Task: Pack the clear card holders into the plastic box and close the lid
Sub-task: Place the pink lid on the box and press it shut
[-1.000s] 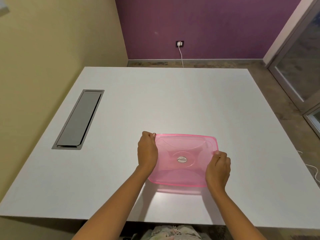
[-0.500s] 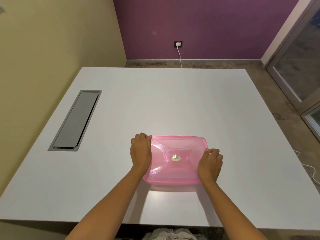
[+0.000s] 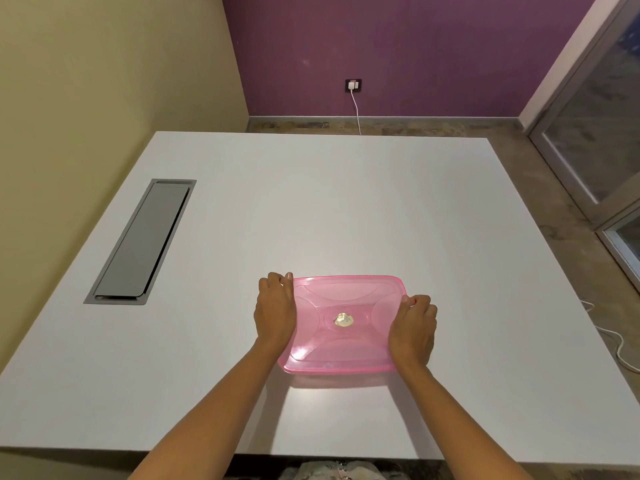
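Observation:
A translucent pink plastic box [image 3: 346, 299] rests on the white table [image 3: 311, 202], near its front edge, with its pink lid on top and a small round sticker [image 3: 343, 319] at the lid's centre. My left hand [image 3: 275, 311] grips the box's left edge, fingers curled over the far left corner. My right hand [image 3: 414, 329] grips the right edge, fingers curled over the rim. No clear card holders are visible; the box's contents cannot be made out through the lid.
A grey cable hatch [image 3: 140, 242] is set into the table at the left. A yellow wall stands at the left and a purple wall with a socket and white cable [image 3: 354, 86] behind. A glass door [image 3: 595, 133] is at the right.
The box has shifted a little left and toward me and now lies flat on the table. Both hands have stayed on its two sides.

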Available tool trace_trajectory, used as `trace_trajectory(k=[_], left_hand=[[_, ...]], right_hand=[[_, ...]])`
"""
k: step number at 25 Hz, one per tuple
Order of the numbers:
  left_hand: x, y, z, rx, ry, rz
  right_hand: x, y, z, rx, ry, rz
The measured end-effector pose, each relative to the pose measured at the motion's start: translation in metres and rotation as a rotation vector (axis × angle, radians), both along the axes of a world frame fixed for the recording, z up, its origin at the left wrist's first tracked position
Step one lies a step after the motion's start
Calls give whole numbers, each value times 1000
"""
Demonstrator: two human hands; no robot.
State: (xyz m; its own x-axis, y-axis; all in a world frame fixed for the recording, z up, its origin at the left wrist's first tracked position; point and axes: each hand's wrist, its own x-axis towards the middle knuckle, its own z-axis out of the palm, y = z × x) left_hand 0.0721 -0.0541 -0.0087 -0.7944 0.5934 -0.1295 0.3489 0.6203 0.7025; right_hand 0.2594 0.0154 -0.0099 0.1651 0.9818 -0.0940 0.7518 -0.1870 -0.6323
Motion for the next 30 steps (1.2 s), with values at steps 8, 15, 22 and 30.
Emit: trace_trajectory(k=[8,15,22,30], left_hand=[[16,-18,-16,-127,87,4],[3,3,-13,-137,134,-46],[-9,13,-15,-61,100,-120],[-20,23,-18,-5,-59,-81]], right_hand=[[-4,7,-1,-64,-90,26],[-7,22,0,-74,-130,86],[-5,25,-5,-25,-112,157],[-2,31,-11,-17,-118,170]])
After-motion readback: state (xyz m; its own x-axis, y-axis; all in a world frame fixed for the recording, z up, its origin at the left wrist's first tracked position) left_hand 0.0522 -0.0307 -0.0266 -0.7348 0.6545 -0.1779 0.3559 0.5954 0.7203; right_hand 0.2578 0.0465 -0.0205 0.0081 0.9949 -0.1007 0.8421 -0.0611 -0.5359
